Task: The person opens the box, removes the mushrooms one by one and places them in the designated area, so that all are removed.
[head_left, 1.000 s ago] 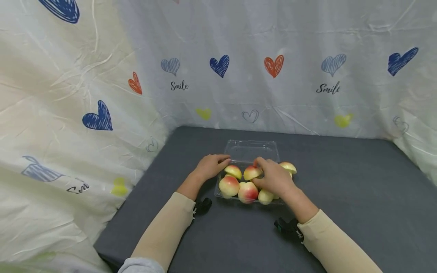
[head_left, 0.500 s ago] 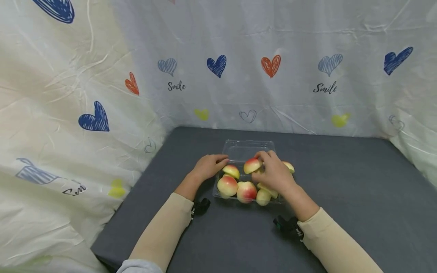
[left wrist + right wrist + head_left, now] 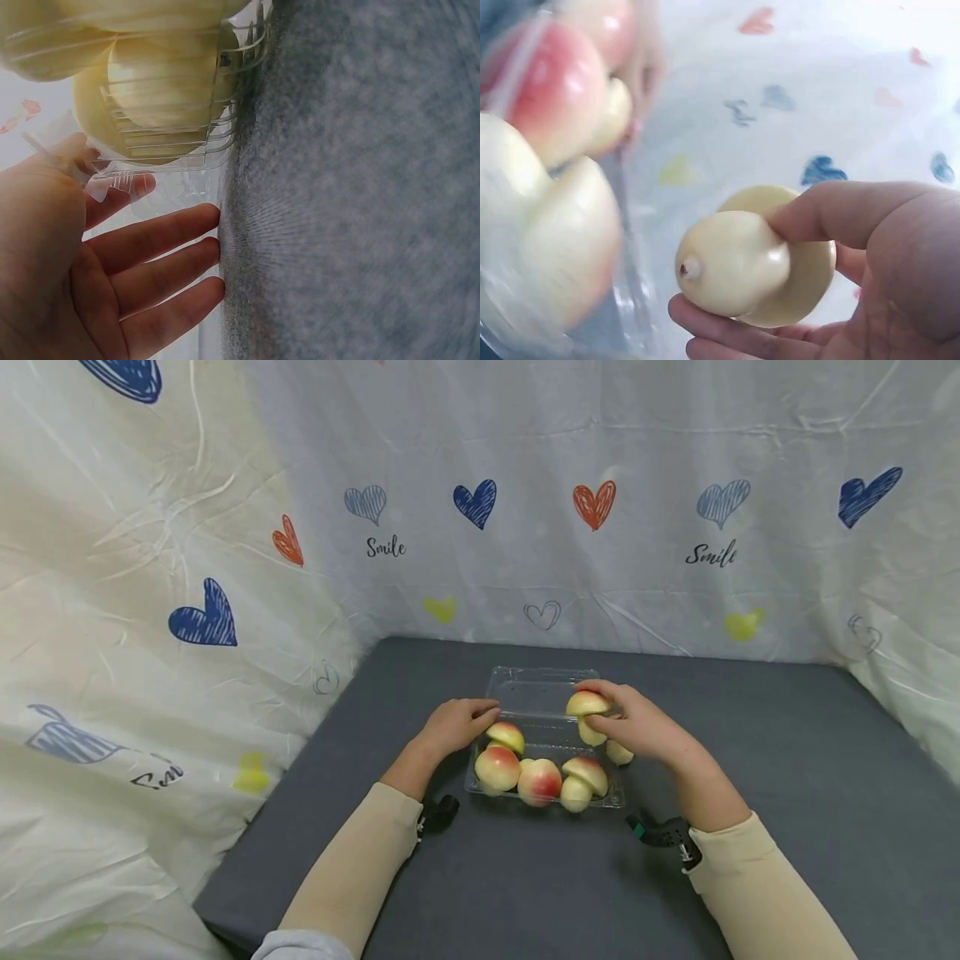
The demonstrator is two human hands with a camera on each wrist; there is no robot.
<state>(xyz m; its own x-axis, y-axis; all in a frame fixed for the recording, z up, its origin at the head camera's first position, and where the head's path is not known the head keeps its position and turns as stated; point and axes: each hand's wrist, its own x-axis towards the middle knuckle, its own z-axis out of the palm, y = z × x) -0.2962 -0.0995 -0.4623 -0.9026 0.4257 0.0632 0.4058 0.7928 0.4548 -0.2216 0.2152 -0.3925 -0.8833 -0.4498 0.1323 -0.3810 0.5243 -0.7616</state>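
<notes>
My right hand (image 3: 643,724) holds a toy mushroom (image 3: 588,703) above the back right of a clear plastic box (image 3: 553,739). Its cap is yellow with a red blush, and the pale stem points down. In the right wrist view, thumb and fingers grip the mushroom (image 3: 731,262) around stem and cap. My left hand (image 3: 457,727) is at the box's back left corner. The left wrist view shows its thumb and index finger pinching the rim, while the other fingers reach straight to the table. More mushrooms (image 3: 540,781) form the front row; one (image 3: 506,737) sits back left.
The box's hinged lid (image 3: 542,693) lies open toward the back. Another pale mushroom (image 3: 619,752) is by the box's right edge, partly hidden by my right hand. A dark grey cloth (image 3: 750,760) covers the table. A heart-printed curtain (image 3: 645,577) hangs behind and at left.
My right hand has lifted the mushroom from the back middle of the box and carried it right. A front right mushroom has come into fuller view. My left hand has stayed at the corner.
</notes>
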